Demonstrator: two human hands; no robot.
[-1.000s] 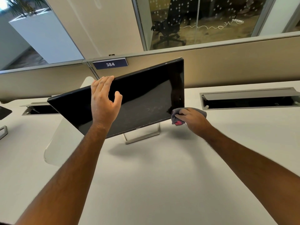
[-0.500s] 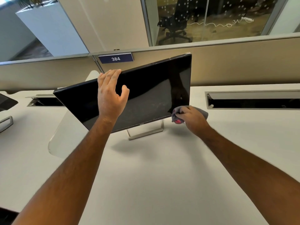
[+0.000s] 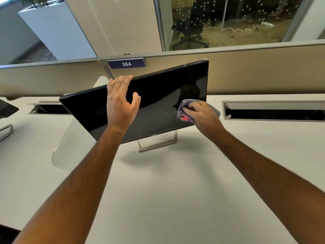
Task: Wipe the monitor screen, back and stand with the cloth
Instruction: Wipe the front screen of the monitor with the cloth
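Landmark: the monitor [image 3: 149, 103], dark and switched off, tilted with its left end low and its right end high, above the white counter [image 3: 158, 199].
Left cable tray [image 3: 51, 108]: an open slot in the counter, behind the low left end of the monitor; inside it is dark and I cannot tell what it holds.
Left hand [image 3: 119, 101]: the arm reaches up from the bottom left; the fingers [image 3: 121, 81] are hooked over the top edge of the monitor, left of its middle, and the thumb is spread apart in front of the screen, so the hand steadies the panel.
Stand [image 3: 156, 143]: a silver frame foot on the counter, under the lower edge of the monitor, right of its middle.
Cloth [image 3: 182, 110]: grey with a pink part, bunched, pressed on the lower right part of the monitor screen.
Right hand [image 3: 202, 115]: the arm comes from the bottom right; the fingers are closed around the cloth and hold it against the screen.
Right cable tray [image 3: 274, 110]: an open slot in the counter, right of the monitor; its content is not clear.
Number plate [image 3: 126, 63]: reads 384, on the partition behind the monitor.
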